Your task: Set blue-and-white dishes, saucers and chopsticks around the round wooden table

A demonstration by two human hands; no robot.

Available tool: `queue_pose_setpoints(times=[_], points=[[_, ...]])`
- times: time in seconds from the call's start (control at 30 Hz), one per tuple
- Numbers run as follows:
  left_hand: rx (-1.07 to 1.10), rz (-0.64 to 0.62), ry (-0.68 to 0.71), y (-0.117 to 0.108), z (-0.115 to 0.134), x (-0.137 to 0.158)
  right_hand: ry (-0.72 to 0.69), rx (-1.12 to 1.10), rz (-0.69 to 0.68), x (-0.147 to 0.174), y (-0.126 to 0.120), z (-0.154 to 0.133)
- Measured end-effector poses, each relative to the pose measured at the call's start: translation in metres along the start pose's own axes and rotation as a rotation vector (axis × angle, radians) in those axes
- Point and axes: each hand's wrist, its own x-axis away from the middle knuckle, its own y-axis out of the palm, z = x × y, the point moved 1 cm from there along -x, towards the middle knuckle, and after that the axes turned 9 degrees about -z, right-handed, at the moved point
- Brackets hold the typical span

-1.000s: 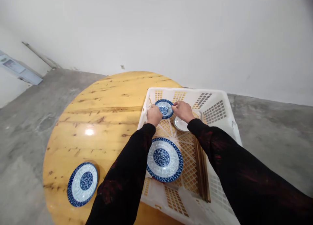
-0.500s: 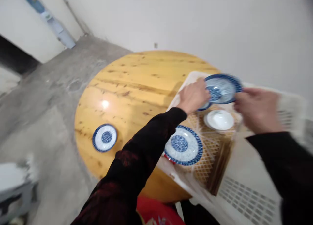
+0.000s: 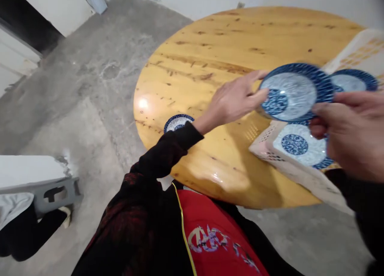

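A blue-and-white patterned plate [image 3: 300,88] is held up and tilted between my two hands, above the table and the basket's near corner. My left hand [image 3: 237,98] pinches its left edge, thumb over the front and fingers at the rim. At the opposite edge, the fingers of my right hand [image 3: 351,128] are closed on the rim. Below it a similar plate [image 3: 295,144] lies in the white plastic basket [image 3: 270,152]. Behind my right hand another blue-rimmed plate [image 3: 354,82] shows partly. One more plate [image 3: 174,122] rests on the table, half covered by my left wrist.
The round wooden table [image 3: 192,72] spans the middle, with the basket over its right side. A grey stool-like piece [image 3: 57,192] with dark cloth stands on the concrete floor [image 3: 99,92] at lower left. A wall runs behind the table.
My view has swung left and down. Both hands have lifted the plate out from over the basket's middle and moved it toward the table. My left hand now reaches its left edge from the side.
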Motion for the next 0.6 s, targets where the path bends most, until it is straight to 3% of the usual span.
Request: queue_pose_setpoints(times=[0.13, 0.27, 0.43, 0.6], points=[[0.118, -0.034, -0.076, -0.023, -0.065, 0.073, 0.035, -0.174, -0.062, 0.043, 0.089, -0.02], [0.226, -0.077, -0.174, -0.018, -0.113, 0.141, 0.095, -0.225, -0.166, 0.082, 0.151, 0.0], [0.361, -0.086, -0.343, 0.021, -0.148, 0.201, 0.21, -0.239, -0.245, 0.131, 0.192, 0.036], [0.413, -0.064, -0.431, 0.051, -0.161, 0.223, 0.178, -0.109, -0.263, 0.157, 0.206, 0.062]])
